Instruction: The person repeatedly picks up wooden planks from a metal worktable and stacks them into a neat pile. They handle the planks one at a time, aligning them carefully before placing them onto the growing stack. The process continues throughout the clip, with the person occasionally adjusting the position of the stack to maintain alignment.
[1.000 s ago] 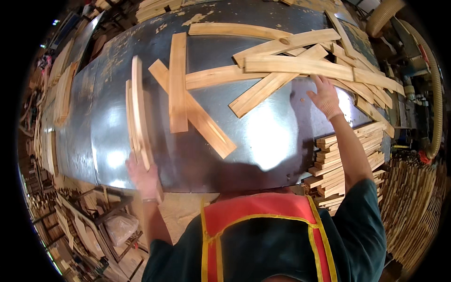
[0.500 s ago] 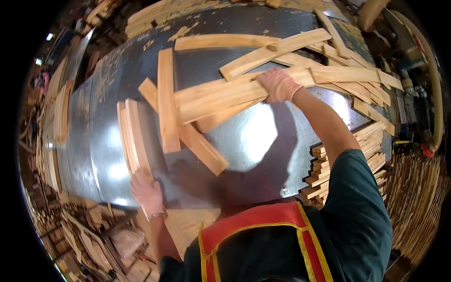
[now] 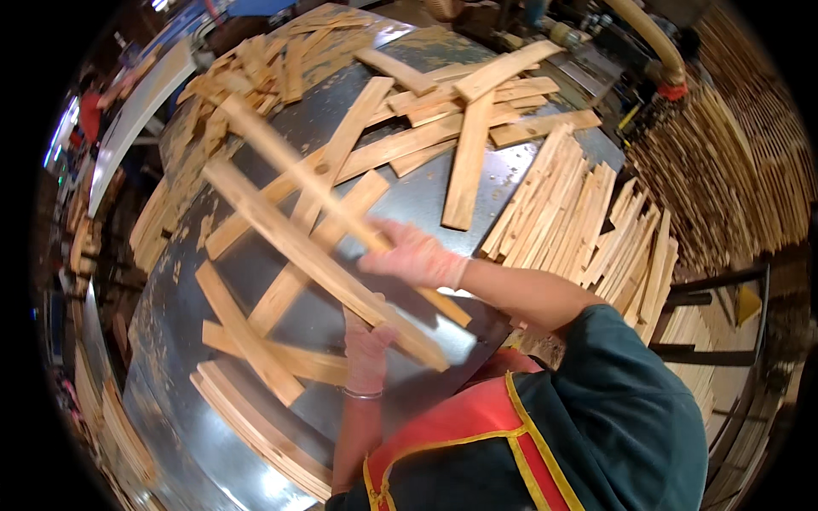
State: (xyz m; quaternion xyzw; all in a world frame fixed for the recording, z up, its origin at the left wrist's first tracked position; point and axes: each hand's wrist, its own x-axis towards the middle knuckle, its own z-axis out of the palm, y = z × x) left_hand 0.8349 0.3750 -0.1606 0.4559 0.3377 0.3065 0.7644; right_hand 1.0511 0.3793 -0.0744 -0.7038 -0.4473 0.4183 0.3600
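My left hand (image 3: 368, 347) is closed around the lower part of a long wooden board (image 3: 311, 255), raised at a slant above the metal table. Closed on a second wooden board (image 3: 285, 162), blurred by motion, is my right hand (image 3: 415, 255). The two boards run almost parallel, with a gap between them. Both hands wear pale pink gloves. Beneath and beyond the boards, loose planks (image 3: 243, 328) lie crossed on the table. A small stack of long strips (image 3: 256, 422) sits at the table's near left.
More planks are heaped at the far side (image 3: 477, 98). A pile of boards (image 3: 550, 204) stands on the right, before tall stacks of timber (image 3: 724, 162). Wood scraps (image 3: 256, 72) cover the far left of the metal table (image 3: 183, 341). Another person (image 3: 92, 111) is at the far left.
My left hand has left the strip stack and grips a board. My right hand has come nearer, now lifting another board. The view has turned, shifting the table.
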